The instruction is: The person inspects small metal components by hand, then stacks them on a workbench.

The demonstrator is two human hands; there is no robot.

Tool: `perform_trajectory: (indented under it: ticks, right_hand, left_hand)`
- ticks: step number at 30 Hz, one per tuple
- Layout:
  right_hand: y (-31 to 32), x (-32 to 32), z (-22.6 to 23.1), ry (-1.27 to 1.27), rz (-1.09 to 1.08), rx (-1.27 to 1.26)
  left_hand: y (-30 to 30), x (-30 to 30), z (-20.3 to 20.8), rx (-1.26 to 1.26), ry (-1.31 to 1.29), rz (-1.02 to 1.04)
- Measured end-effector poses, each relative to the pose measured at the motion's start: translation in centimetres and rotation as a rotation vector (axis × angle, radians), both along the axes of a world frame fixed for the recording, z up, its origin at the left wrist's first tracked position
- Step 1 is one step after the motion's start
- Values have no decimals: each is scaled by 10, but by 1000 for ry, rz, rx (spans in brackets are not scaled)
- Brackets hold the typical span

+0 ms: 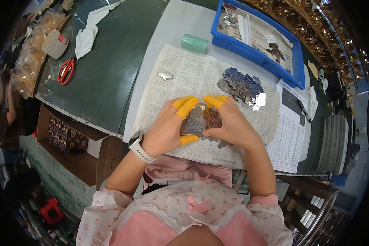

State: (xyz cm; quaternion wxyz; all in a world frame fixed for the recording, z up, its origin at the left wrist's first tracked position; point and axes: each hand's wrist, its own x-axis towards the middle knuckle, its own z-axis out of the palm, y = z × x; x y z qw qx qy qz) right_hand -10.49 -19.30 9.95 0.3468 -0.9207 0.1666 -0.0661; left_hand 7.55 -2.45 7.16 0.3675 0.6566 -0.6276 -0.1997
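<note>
My left hand, with yellow finger cots on some fingers and a watch at the wrist, curls round one side of a heap of small shiny metal pieces. My right hand, also with yellow finger cots, closes round the other side. The fingertips nearly meet at the far edge of the heap, and both thumbs press at its near edge. Newspaper lies under it. A second, looser pile of metal pieces spreads beyond my right hand. A few joined pieces lie apart at the far left of the newspaper.
A green roll lies beyond the newspaper, and a blue tray with metal pieces stands at the back right. Printed sheets and a pen are on the right. Red-handled scissors, a white cloth and a white tub sit left.
</note>
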Motion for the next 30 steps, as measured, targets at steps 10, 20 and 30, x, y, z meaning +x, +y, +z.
perform_trajectory:
  ticks: [10,20,30]
  right_hand:
    - [3,1,5,74,-33,34]
    - [6,3,8,19,-96,-137]
    - [6,3,15,36,-99,51]
  left_hand:
    - [13,1,-2,-47,132,48]
    - [16,-6,0,-51,329,101]
    - [19,-6,-5,-126,381,169]
